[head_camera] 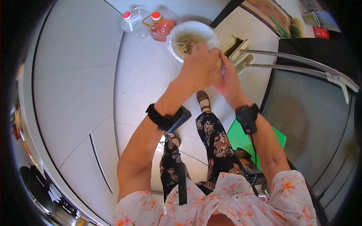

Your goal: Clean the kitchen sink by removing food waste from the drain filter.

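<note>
Both of my hands are raised together over the near right rim of a white round bin [176, 31], which looks lined with thin plastic. Dry brownish scraps [186, 46] lie inside it. My left hand [199, 67] is bent over, its fingers curled against the right one and partly blurred. In my right hand [228, 75] a small pale yellowish piece [218, 65] shows between the palms; most of it is covered, so its kind is unclear. Each wrist wears a black strap with a device, the left strap [162, 117] and the right strap [246, 118].
Beside the bin stand a clear plastic jug [135, 25] and one with reddish liquid [162, 29], both red-capped. A mop [241, 53] with metal rods leans at right. Spring onions [280, 28] lie on the right counter. Grey cabinet doors [76, 56] line the left. Something green [240, 138] sits below my right arm.
</note>
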Tool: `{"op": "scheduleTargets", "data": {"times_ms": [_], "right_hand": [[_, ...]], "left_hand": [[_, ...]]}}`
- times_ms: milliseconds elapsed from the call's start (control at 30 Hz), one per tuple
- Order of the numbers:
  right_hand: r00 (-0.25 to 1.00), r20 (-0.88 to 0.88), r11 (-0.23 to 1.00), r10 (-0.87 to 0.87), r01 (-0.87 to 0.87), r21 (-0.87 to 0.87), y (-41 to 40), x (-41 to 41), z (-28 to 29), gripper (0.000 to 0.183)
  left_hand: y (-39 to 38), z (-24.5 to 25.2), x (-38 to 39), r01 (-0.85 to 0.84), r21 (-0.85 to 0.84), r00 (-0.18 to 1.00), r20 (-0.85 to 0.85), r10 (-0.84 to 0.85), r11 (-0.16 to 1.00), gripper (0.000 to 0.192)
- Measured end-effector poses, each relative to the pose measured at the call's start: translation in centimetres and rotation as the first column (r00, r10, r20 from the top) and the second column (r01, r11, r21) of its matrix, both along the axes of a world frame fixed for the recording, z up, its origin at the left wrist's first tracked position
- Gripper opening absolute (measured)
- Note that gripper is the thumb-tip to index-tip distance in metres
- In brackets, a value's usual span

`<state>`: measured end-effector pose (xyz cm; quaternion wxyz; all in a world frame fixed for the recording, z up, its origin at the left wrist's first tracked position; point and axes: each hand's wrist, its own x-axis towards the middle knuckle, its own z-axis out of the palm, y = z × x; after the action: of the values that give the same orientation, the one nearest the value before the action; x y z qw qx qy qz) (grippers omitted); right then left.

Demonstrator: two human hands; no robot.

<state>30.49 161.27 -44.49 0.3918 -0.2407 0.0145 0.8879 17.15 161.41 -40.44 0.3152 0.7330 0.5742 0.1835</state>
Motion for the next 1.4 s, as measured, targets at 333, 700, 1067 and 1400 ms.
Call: {"op": "scheduleTargets", "data": {"times_ms": [333,700,1067,1400], "right_hand": [[0.863,0.453,0.951,0.224,-0.294,0.091,10.1,0.0,-11.7,0.038],[0.072,0.979,0.741,-0.193,-0.643,0.193,12.7,-1.8,-21.4,0.058],[0.037,0.658,0.341,-0.752,-0.832,0.437,11.0,-5.3,-17.3,0.063],[0.022,0.681,0.244,-0.732,-0.925,0.292,10.6,-5.5,-21.0,0.06]], "left_hand": [[8.0,-16.2,-2.7,0.009,-0.416,0.746,0.608,0.27,0.909,0.076],[7.7,-21.5,-4.7,-0.218,-0.516,0.665,0.543,0.513,0.829,0.063],[4.1,-22.8,-8.0,-0.465,-0.34,0.694,0.433,0.575,0.817,0.045],[2.1,-21.6,-8.3,-0.484,-0.348,0.642,0.483,0.596,0.803,0.04]]}}
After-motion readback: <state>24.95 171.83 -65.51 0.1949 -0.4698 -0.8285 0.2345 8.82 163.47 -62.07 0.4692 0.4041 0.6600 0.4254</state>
